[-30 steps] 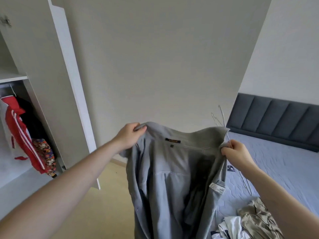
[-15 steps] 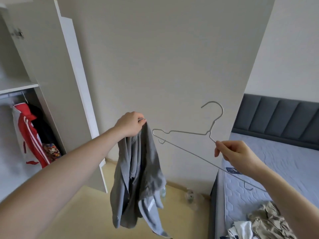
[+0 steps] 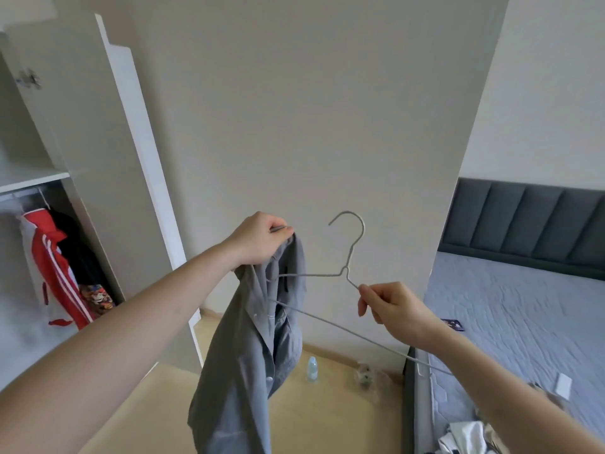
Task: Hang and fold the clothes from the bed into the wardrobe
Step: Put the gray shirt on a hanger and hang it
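grey cotton hangs in a long bunch from the left hand (image 3: 262, 239), whose curled fingers grip the shirt (image 3: 252, 339) at the collar so the body falls free and the neck opening faces the hanger; the garment is held out over the floor, well clear of the bed (image 3: 510, 309), which looks like a way to let its weight pull the fabric straight; the right hand (image 3: 391, 304) pinches the thin wire hanger (image 3: 347, 273) just below the twisted neck, thumb against fingertips, a hold that leaves the hook upright and both arms free to steer; the hanger's left arm already reaches into the folds near the collar, though whether its tip sits inside the shoulder or merely behind the cloth is hard to tell from this angle; the other arm slopes down past the right wrist toward the mattress edge; the open wardrobe (image 3: 98, 158) stands to the left with a red jacket (image 3: 55, 273) on its rail, so the threaded shirt probably belongs beside it; more clothes (image 3: 465, 437) lie crumpled at the bed's near corner, still to be sorted; a small bottle (image 3: 312, 368) stands on the floor by the wall.
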A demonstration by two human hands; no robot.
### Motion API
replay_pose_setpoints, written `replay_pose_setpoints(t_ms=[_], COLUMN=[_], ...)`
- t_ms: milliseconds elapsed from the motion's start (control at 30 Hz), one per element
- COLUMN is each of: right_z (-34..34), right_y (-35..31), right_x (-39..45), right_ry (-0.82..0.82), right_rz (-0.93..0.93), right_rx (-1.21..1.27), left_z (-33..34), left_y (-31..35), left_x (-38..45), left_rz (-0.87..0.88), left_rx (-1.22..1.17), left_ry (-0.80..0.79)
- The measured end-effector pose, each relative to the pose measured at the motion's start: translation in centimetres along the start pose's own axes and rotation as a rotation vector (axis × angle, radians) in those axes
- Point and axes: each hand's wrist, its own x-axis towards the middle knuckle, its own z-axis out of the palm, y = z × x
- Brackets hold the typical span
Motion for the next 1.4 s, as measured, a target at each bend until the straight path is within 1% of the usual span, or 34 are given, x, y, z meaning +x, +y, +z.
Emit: replay_pose_setpoints(t_ms=[67, 167, 267, 333, 433, 600, 633, 667, 700, 800, 833, 867, 933, 1033, 1100, 1133, 1167, 1233, 1267, 1300, 1333, 1367, 1400], right_z=[0.7, 1.5, 2.3, 2.8, 3.4, 3.1, 2.9, 2.7, 2.5, 2.1, 2.0, 2.0, 2.2, 2.3, 1.9, 1.7, 1.4, 0.9, 0.9, 1.3, 2.0, 3.0, 4.3], right_y=[-0.3, -0.6, -0.6, -0.4, -0.3, -0.2, -0.3, -0.4, -0.5, -1.1, -1.4, -1.7, -2.2, -2.8, -3.1, -3.2, -3.2, -3.5, -3.6, -3.8, -3.7, -3.5, -3.0], right_x=[0.4, 0.8, 0.6, 0.1, -0.6, -1.5, -1.7, -1.8, -1.8, -1.9, -2.0, -2.0, -2.2, -2.6, -2.9, -3.2, -3.5, -4.5, -5.0, -5.5, -6.1, -6.6, -6.9], right_ry=[-0.003, 0.071, 0.167, 0.232, 0.31, 0.402, 0.411, 0.414, 0.418, 0.401, 0.39, 0.378, 0.344, 0.305, 0.299, 0.344, 0.423, 0.649, 0.719, 0.729, 0.684, 0.606, 0.515], right_rz=[0.005, -0.014, -0.036, -0.035, -0.036, -0.061, -0.066, -0.071, -0.074, -0.078, -0.082, -0.09, -0.115, -0.124, -0.127, -0.156, -0.196, -0.308, -0.386, -0.443, -0.484, -0.491, -0.463], right_rx=[-0.006, -0.003, 0.124, 0.236, 0.388, 0.567, 0.598, 0.617, 0.626, 0.622, 0.613, 0.601, 0.582, 0.559, 0.474, 0.391, 0.31, 0.196, 0.182, 0.187, 0.199, 0.206, 0.204], left_z=[-0.3, -0.7, -0.8, -0.6, -0.2, -0.3, -0.4, -0.5, -0.8, -2.1, -2.4, -2.7, -2.9, -2.5, -2.2, -2.1, -2.1, -2.3, -2.5, -2.7, -2.8, -3.0, -3.1], left_y=[1.3, 3.3, 4.7, 5.5, 6.5, 6.8, 6.8, 6.8, 6.8, 6.6, 6.5, 6.3, 5.9, 5.1, 4.4, 4.1, 3.8, 3.2, 3.0, 2.9, 2.8, 2.8, 2.8], left_x=[-0.6, -1.6, -2.9, -4.0, -5.6, -7.6, -7.8, -7.8, -7.5, -5.8, -4.9, -4.1, -2.6, -1.4, -0.9, -0.8, -0.6, -0.4, -0.4, -0.3, -0.2, -0.1, 0.1], left_rz=[0.034, 0.079, 0.109, 0.159, 0.234, 0.275, 0.283, 0.302, 0.328, 0.468, 0.522, 0.559, 0.59, 0.542, 0.513, 0.514, 0.517, 0.51, 0.505, 0.5, 0.494, 0.486, 0.476], left_rx=[-0.077, -0.236, -0.433, -0.48, -0.35, 0.03, 0.069, 0.091, 0.108, 0.22, 0.277, 0.331, 0.402, 0.33, 0.283, 0.279, 0.28, 0.276, 0.27, 0.262, 0.256, 0.252, 0.248], left_ry=[-0.009, -0.023, -0.047, -0.091, -0.202, -0.305, -0.294, -0.248, -0.169, 0.16, 0.222, 0.232, 0.17, 0.003, -0.003, 0.023, 0.048, 0.088, 0.109, 0.13, 0.15, 0.169, 0.188])
